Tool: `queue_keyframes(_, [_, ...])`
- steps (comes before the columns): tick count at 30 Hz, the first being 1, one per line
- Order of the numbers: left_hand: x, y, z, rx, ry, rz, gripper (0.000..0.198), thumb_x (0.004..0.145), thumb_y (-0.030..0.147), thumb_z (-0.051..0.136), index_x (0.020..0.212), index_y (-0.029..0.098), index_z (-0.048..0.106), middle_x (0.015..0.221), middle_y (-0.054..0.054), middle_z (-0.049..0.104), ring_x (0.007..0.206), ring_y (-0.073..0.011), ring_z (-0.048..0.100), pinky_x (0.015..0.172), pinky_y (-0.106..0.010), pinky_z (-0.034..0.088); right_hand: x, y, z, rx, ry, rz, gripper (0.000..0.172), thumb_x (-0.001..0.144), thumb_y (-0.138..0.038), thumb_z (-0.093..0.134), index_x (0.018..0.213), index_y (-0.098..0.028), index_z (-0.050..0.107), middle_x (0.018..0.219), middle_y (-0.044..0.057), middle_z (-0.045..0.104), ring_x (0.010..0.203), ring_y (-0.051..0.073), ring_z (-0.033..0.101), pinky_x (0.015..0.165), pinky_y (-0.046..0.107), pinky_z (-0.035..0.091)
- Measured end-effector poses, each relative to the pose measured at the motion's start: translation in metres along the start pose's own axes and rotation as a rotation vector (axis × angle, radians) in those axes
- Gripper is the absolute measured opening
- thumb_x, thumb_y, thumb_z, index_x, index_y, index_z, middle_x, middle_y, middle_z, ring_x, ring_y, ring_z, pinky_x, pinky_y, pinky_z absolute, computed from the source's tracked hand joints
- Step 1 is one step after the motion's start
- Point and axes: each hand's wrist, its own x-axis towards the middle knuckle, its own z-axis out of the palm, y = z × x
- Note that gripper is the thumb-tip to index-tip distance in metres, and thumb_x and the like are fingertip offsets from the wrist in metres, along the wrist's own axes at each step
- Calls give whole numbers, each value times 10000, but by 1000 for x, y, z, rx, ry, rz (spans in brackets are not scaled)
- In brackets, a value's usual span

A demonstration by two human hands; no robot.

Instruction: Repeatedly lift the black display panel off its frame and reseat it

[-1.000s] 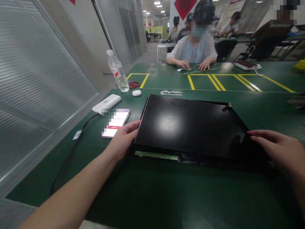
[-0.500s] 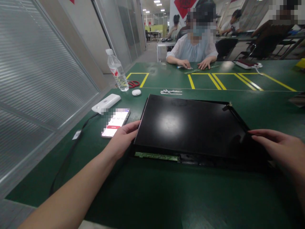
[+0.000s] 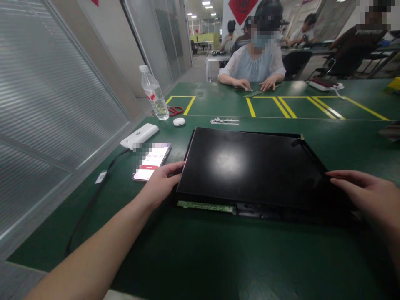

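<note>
A black glossy LCD screen panel [image 3: 250, 166] lies face up over a black frame [image 3: 317, 158] on the green table. A strip of green circuit board [image 3: 204, 206] shows along the near edge. At the panel's left edge is my left hand [image 3: 164, 183], closed on it with thumb and fingers; the fingertips are partly hidden behind the edge. My right hand [image 3: 364, 187] pinches the right side, fingertips at the frame's rim. The panel's left part sits a little above the frame, and a piece of black tape [image 3: 296, 142] is near the far right corner.
Left of the panel are a lit phone [image 3: 153, 161], a white power bank [image 3: 140, 135] with a black cable, an earbud case [image 3: 179, 121], a water bottle [image 3: 154, 93] and red-handled scissors [image 3: 176, 111]. White scraps [image 3: 224, 121] lie behind. A co-worker [image 3: 254, 66] sits opposite, handling a green strip.
The panel's far left corner has sunk slightly toward the frame. Both my hands keep nearly the same places. Across the table, the co-worker's hands have shifted a little.
</note>
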Motion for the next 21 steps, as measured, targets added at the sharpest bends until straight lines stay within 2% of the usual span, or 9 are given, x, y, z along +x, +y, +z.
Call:
queue_keyframes(5, [-1,1,2,-14,21,-17,373,619,118,843,984,189,866,970,-95,850,867,-288,795,724,-332,615,-2,-10,-3,89,-28,106,447,550,-577,685,886,-314,819,813,41,783,790,327,718,659,440,504])
queue_keyframes(8, [-1,2,4,-3,45,-32,359,634,85,792,968,192,873,948,-81,853,845,-273,795,714,-311,612,-7,-21,-7,71,-30,161,444,530,-553,675,871,-305,816,791,49,766,786,329,700,681,455,496])
queue_keyframes(13, [1,0,3,-50,82,-61,280,726,126,737,957,198,877,893,-77,852,840,-263,798,719,-306,617,-12,-29,-9,86,-51,207,437,548,-532,667,895,-309,812,820,49,762,820,327,695,705,455,502])
queue_keyframes(17, [3,-3,0,-84,93,-49,186,781,233,795,946,205,875,968,-102,853,943,-284,797,783,-325,624,-11,-25,-9,81,-27,137,413,562,-544,667,866,-305,810,844,47,773,843,324,697,730,447,500])
queue_keyframes(21, [2,-5,-2,-23,71,1,282,717,281,891,992,227,874,1095,-111,842,1200,-349,724,972,-403,587,-11,-21,-8,107,-25,142,445,532,-575,672,852,-303,821,850,54,787,827,334,705,705,448,494])
